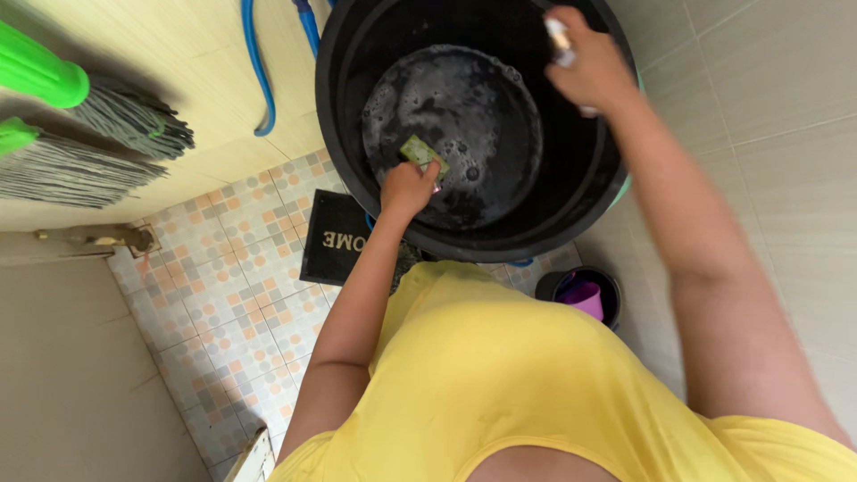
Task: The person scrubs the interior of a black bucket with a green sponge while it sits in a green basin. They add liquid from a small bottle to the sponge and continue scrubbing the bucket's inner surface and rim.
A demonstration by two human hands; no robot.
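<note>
The left hand (406, 186) grips a green rectangular scrubbing sponge (421, 153) against the sudsy bottom of the large black plastic barrel (344, 134). At two o'clock, the right hand (594, 71) clutches a small white bottle (561, 43).

I see two green-handled brooms (107, 134) leaning on the wall, a blue hose (259, 80), a black doormat (335, 236) on the patterned tile floor (232, 303), and a small dark bucket (585, 295).

Probably a home bathroom or wash area: patterned floor tiles (228, 295), tiled walls (768, 80), brooms (98, 134), hose (259, 71).
</note>
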